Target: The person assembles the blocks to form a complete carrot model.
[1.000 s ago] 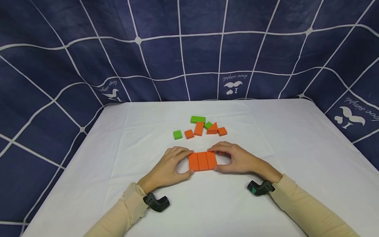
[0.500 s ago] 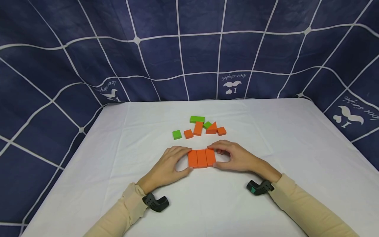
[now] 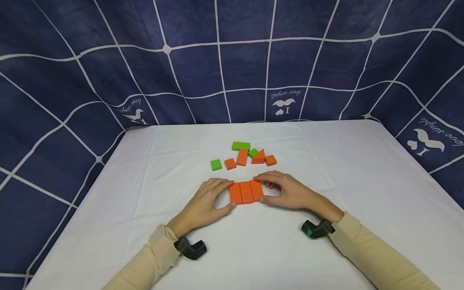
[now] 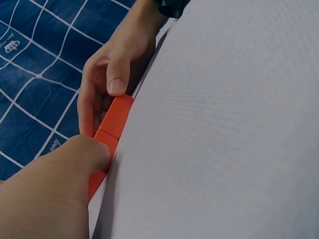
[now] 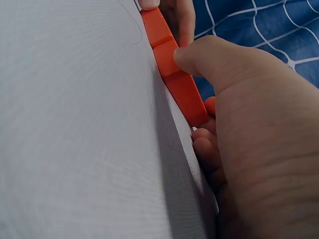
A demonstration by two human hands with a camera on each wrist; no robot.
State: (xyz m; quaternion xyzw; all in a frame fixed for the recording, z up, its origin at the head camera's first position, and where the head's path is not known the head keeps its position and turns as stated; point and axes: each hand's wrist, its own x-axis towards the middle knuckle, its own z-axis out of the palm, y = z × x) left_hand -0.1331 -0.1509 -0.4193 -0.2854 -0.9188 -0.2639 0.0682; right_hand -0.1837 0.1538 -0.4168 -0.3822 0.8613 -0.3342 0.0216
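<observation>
Three orange rectangular blocks lie side by side in a row on the white cloth, long sides together: a left block (image 3: 235,194), a middle block (image 3: 246,192) and a right block (image 3: 256,191). My left hand (image 3: 204,204) pinches the left block, thumb at its near end and forefinger at its far end. In the same way my right hand (image 3: 290,192) spans the right block by its two ends. From the right wrist, the orange row (image 5: 172,64) shows its near ends, with my right thumb (image 5: 199,55) over part of it.
Beyond the row lie loose blocks: a green square one (image 3: 216,164), two small orange ones, an orange rectangle (image 3: 242,157), an orange triangle (image 3: 259,157), a long green block (image 3: 241,146) and a small green one (image 3: 253,153). A navy checked curtain (image 3: 243,64) stands behind the table.
Both hands and the row of three orange blocks have shifted slightly away from me. The grip at both ends stays the same. The loose blocks behind have not been moved.
</observation>
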